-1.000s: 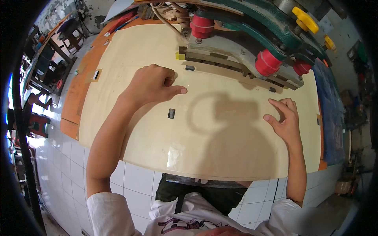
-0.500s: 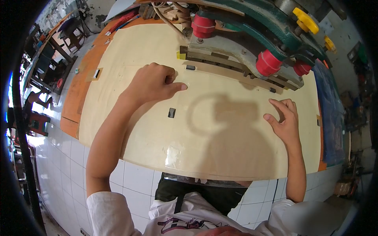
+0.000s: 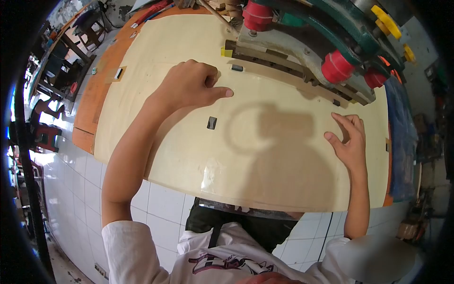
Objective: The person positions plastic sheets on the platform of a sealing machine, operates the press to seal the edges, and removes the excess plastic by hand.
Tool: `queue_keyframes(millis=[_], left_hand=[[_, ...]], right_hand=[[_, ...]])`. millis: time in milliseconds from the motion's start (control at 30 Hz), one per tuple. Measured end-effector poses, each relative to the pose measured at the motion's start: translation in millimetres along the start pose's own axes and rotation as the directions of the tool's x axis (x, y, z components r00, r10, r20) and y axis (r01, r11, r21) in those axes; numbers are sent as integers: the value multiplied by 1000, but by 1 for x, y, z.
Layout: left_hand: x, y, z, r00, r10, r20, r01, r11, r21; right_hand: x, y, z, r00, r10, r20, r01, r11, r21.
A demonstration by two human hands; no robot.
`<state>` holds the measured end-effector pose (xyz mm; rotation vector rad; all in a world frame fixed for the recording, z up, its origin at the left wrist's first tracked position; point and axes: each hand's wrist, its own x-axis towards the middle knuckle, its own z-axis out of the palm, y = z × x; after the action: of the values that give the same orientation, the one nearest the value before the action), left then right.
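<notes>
My left hand (image 3: 191, 85) is over the left half of the cream board (image 3: 274, 189), fingers curled and thumb stretched out to the right; nothing shows in it. Near the board's right side, my right hand (image 3: 348, 137) has its thumb and index finger apart, with nothing between them. A small dark piece (image 3: 212, 123) lies below my left thumb. Another dark piece (image 3: 237, 68) sits up and right of that hand, by the metal bar (image 3: 269, 64). A third (image 3: 336, 102) is just above my right fingertips.
A green machine frame with red knobs (image 3: 337, 67) and a yellow knob (image 3: 387, 22) overhangs the board's far right. Blue plastic sheeting (image 3: 402, 142) hangs along the right edge. Orange wood (image 3: 90, 113) borders the left. A stool (image 3: 46, 137) stands on the tiled floor at left.
The view has shifted, so the board's near edge sits higher and the machine lies farther up and right. Both hands keep nearly the same pose, with my right hand slightly farther right in view.
</notes>
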<state>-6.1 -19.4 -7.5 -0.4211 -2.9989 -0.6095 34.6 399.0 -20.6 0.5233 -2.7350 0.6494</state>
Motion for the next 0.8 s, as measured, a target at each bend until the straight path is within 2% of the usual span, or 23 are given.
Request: queue_keyframes(millis=[800], left_hand=[[-2,9,-3,999,41,-18,-41,999,-27]], right_hand=[[-1,-1,-2,999,-29,-43,29,999,-17]])
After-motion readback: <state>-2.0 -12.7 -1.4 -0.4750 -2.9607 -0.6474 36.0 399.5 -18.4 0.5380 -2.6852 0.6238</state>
